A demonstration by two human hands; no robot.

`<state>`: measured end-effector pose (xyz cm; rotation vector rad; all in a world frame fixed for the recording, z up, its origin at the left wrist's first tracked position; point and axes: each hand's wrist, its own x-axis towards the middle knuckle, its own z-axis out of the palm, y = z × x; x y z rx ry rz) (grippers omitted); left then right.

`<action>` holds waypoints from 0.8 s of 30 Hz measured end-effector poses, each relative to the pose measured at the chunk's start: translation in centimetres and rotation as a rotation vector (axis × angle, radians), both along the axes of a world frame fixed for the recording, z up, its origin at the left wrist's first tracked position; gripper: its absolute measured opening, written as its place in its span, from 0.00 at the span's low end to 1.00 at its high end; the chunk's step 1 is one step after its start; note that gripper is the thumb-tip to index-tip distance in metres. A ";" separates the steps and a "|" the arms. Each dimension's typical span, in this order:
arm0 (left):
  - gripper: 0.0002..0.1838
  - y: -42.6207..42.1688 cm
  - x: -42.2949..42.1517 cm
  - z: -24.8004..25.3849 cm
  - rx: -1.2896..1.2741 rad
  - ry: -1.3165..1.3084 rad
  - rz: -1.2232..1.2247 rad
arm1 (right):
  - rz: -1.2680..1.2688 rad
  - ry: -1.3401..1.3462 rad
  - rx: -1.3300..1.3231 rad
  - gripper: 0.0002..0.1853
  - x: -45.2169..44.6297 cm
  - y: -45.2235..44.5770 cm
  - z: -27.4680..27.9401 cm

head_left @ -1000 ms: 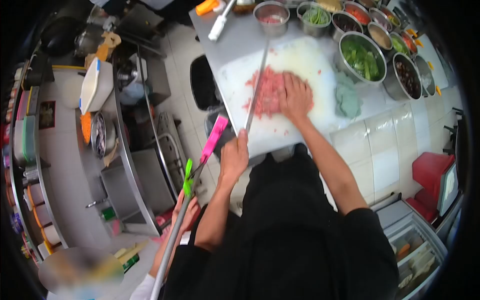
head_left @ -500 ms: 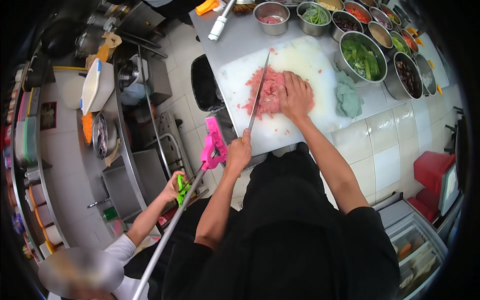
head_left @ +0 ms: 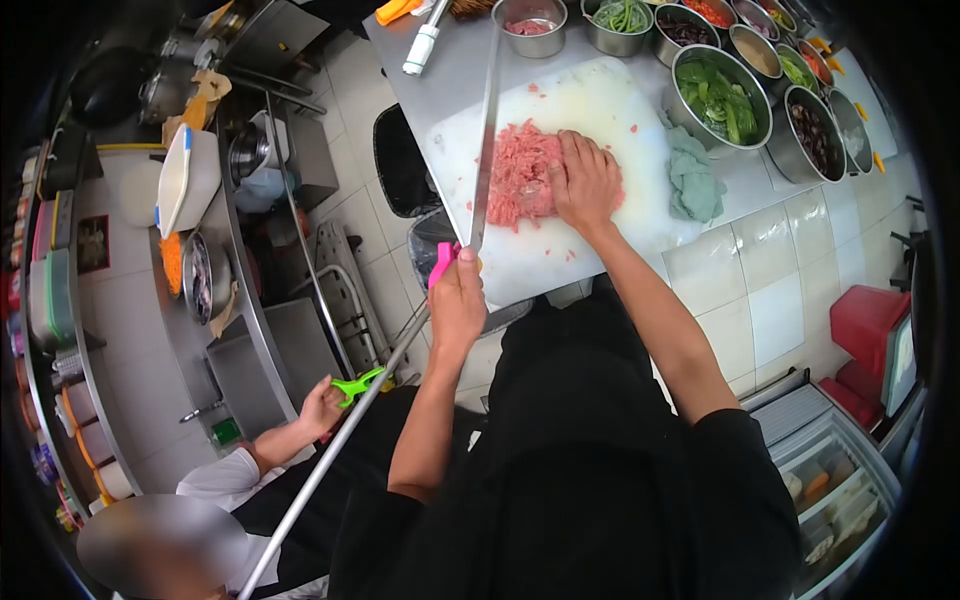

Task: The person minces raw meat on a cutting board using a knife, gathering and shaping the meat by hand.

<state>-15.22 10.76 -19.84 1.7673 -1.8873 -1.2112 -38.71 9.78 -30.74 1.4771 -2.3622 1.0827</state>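
Note:
My left hand (head_left: 458,305) is wrapped round the handle of a long knife (head_left: 487,150). The blade points away from me, passing over the cutting board just left of the meat. On the white cutting board (head_left: 600,90) lies a flat heap of pink minced meat (head_left: 525,175). My right hand (head_left: 587,185) lies on the heap's right side, fingers stretched over the meat and thumb apart. Behind my left hand shows a pink fitting (head_left: 442,263) by the end of a metal pole (head_left: 345,430); my hand hides part of it.
A co-worker's hand (head_left: 322,405) at lower left is at a green clip-like piece (head_left: 357,386) near the pole. A green cloth (head_left: 695,178) lies against the board's right edge. Beyond stand several metal bowls, including one of leafy greens (head_left: 718,100). A black bin (head_left: 395,165) stands left.
The knife has moved left off the meat, its blade now more upright in view. The pole's pink end has shifted behind my left hand. My right hand stays on the meat.

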 end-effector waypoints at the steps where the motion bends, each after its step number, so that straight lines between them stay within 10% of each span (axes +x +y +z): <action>1: 0.33 0.4 0.1 -0.5 -0.004 0.113 0.069 | -0.001 0.003 0.002 0.27 0.2 0.3 -0.2; 5: 0.32 -1.3 1.7 -4.0 -0.033 -0.303 -0.165 | 0.018 -0.005 -0.007 0.27 0.0 -0.2 0.0; 9: 0.32 -0.3 0.6 3.1 0.058 -0.071 0.008 | 0.007 -0.006 0.001 0.26 0.0 0.0 0.2; 13: 0.34 -0.9 2.1 -5.3 -0.156 -0.223 -0.165 | 0.011 0.003 -0.015 0.26 0.0 -0.4 -0.4; 18: 0.33 0.1 1.1 1.6 0.004 -0.081 -0.048 | 0.014 -0.012 -0.036 0.27 -0.1 0.0 0.0; 22: 0.40 -0.5 3.7 -7.0 -0.246 -0.215 -0.141 | 0.022 0.002 -0.052 0.27 0.0 -0.5 -0.5; 24: 0.37 -1.2 2.3 -2.4 -0.015 -0.223 -0.066 | 0.023 -0.003 -0.052 0.27 -0.3 -0.3 -0.8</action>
